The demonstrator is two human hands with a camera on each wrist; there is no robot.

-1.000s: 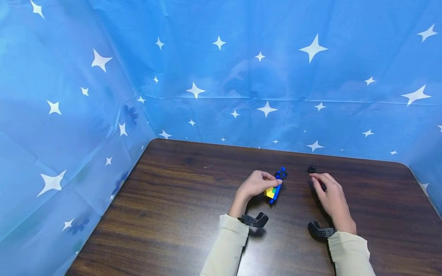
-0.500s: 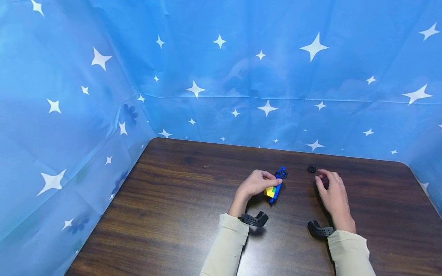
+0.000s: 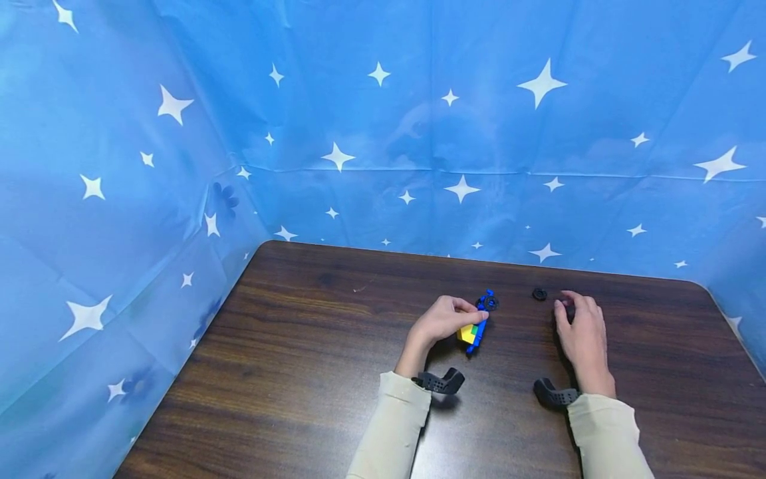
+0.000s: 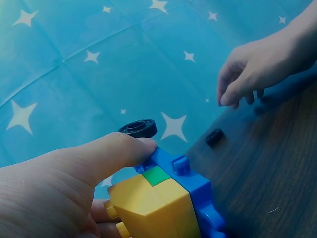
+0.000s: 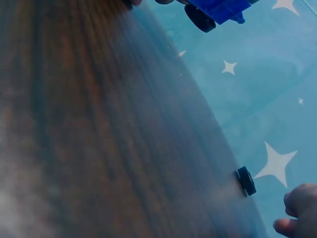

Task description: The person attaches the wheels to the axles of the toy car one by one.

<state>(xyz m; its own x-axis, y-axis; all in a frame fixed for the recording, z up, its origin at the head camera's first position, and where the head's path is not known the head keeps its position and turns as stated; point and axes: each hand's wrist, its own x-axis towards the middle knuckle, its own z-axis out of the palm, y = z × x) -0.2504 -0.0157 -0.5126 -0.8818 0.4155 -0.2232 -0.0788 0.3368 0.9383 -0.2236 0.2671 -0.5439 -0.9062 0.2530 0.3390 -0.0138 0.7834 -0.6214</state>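
Observation:
My left hand [image 3: 444, 320] pinches a toy vehicle of building blocks [image 4: 158, 201], thumb on top near its far end. The vehicle has a blue base [image 5: 220, 7], a yellow block and a small green piece. A black wheel [image 4: 138, 129] sits by the thumb tip. To the right, my right hand [image 3: 583, 332] hovers low over the table with fingers bent and a gap between thumb and forefinger. A small dark shape [image 4: 261, 105] shows beneath its fingers, partly hidden. One loose black wheel [image 3: 540, 294] lies on the table just left of that hand.
The brown wood-grain table [image 3: 311, 346] ends at a back edge not far beyond the loose wheel. A blue curtain with white stars [image 3: 419, 133] stands behind and to the left. Each wrist carries a black mount [image 3: 441, 381].
My right hand has moved right, away from the loose wheel, its fingers spreading slightly. The left hand keeps its grip on the vehicle in the same place.

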